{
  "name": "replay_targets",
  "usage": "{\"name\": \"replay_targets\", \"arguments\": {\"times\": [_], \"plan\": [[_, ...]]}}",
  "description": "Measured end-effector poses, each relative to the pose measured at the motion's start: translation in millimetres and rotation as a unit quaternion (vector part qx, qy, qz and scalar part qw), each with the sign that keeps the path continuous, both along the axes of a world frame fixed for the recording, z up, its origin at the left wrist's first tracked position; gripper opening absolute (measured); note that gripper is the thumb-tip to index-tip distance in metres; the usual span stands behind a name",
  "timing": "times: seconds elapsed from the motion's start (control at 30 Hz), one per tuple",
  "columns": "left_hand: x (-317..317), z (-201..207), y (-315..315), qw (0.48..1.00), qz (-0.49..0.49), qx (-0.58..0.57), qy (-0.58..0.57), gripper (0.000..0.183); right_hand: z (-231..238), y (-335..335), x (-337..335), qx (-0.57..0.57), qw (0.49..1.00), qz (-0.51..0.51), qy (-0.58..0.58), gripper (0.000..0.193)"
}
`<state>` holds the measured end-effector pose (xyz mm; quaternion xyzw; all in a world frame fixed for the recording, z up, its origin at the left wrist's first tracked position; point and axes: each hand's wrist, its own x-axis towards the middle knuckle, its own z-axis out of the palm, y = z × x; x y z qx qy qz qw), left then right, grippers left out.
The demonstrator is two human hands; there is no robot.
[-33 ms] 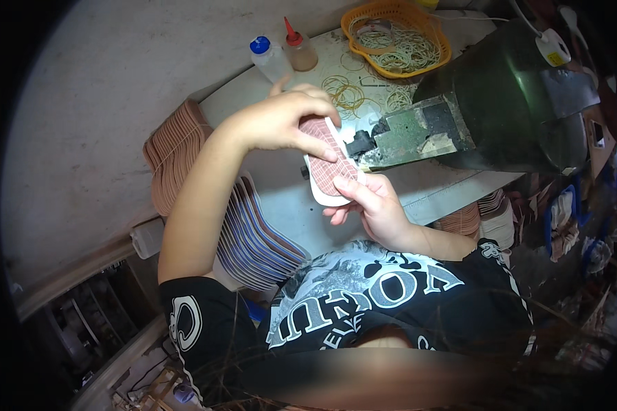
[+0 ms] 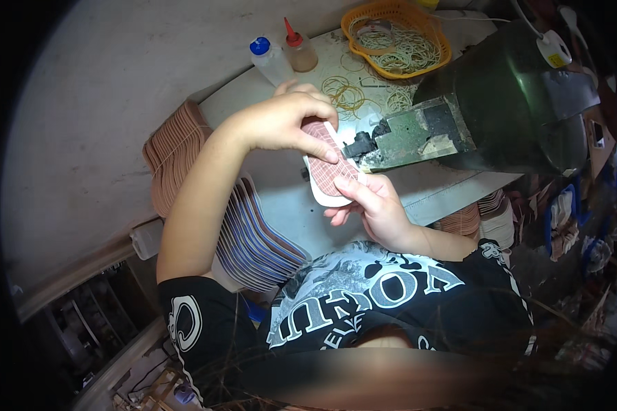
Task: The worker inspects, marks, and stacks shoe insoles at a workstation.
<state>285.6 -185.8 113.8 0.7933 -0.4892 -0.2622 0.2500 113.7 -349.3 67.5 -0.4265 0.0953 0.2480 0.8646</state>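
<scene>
Across from me, the left hand [image 2: 291,120] grips a red insole [image 2: 325,179] by its far end while the right hand [image 2: 384,209] pinches the near end, both thumbs on top. It's over the counter [image 2: 274,178], right beside the green machine [image 2: 500,109]; whether they touch, I can't tell. A striped stack [image 2: 260,236] sits nearby.

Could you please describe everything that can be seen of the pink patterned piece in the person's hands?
The pink patterned piece is flat and elongated, with a rounded lower end. Its pink face carries a pale, grid-like line pattern, bordered by white; it looks like thin, layered sheet material. It is held slanted above the table, left hand at its upper part, right hand near its lower end, both thumbs on the face. Its right edge is at the black machine tip; contact is unclear.
</scene>
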Motion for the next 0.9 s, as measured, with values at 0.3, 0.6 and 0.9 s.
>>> {"name": "replay_targets", "arguments": {"times": [0.3, 0.6, 0.9], "plan": [[1.3, 15.9, 5.6, 0.988, 0.056, 0.113, 0.084, 0.04, 8.5, -3.1, 8.4, -0.043, 0.998, 0.016, 0.039, 0.04], [-53.7, 27.4, 14.1, 0.974, 0.179, 0.119, 0.069, 0.038, 12.7, -7.2, 8.3, -0.058, 0.997, 0.008, 0.041, 0.037], [-90.9, -0.3, 19.7, 0.933, 0.318, 0.057, 0.157, 0.044, 6.8, -11.5, 9.2, -0.057, 0.998, 0.026, 0.018, 0.035]]}}
